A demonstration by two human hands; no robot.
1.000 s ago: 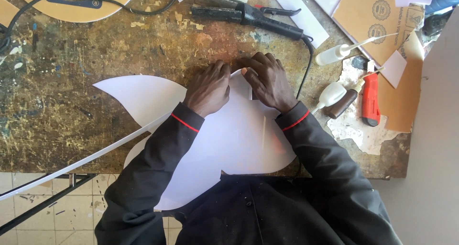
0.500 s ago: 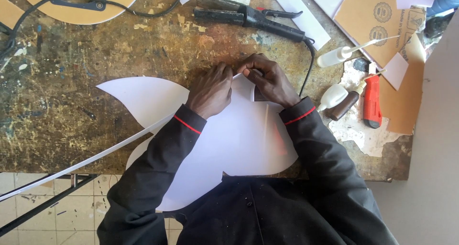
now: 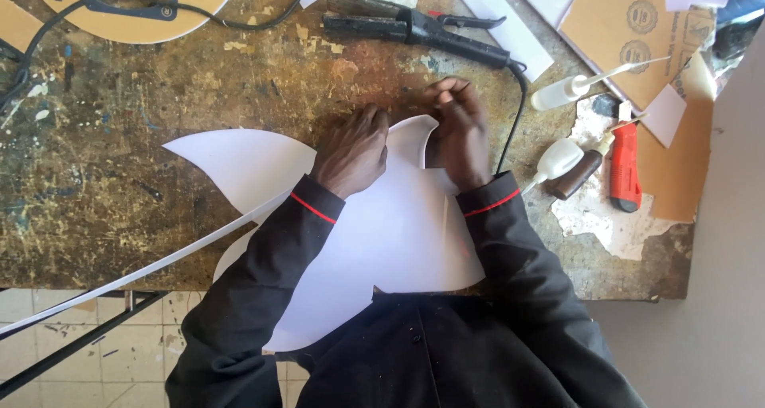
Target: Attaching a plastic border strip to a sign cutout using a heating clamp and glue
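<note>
A large white sheet, cut into a curved shape with pointed lobes, lies on a worn wooden table and hangs over its near edge onto my lap. My left hand presses down on the sheet's upper part, fingers together and bent at its top edge. My right hand is just to the right, fingers curled shut over the sheet's upper tip. A narrow flap of the sheet curls up between the two hands. Whatever is inside the right fingers is hidden.
A black clamp-like tool with a cable lies beyond the hands. To the right are two white squeeze bottles, a brown-handled tool, a red utility knife and cardboard pieces. A cardboard ring is at far left, a white strip at near left.
Both hands have parted slightly; my right hand has slid a little away from me along the sheet's top edge, and the flap now curls up between them.
</note>
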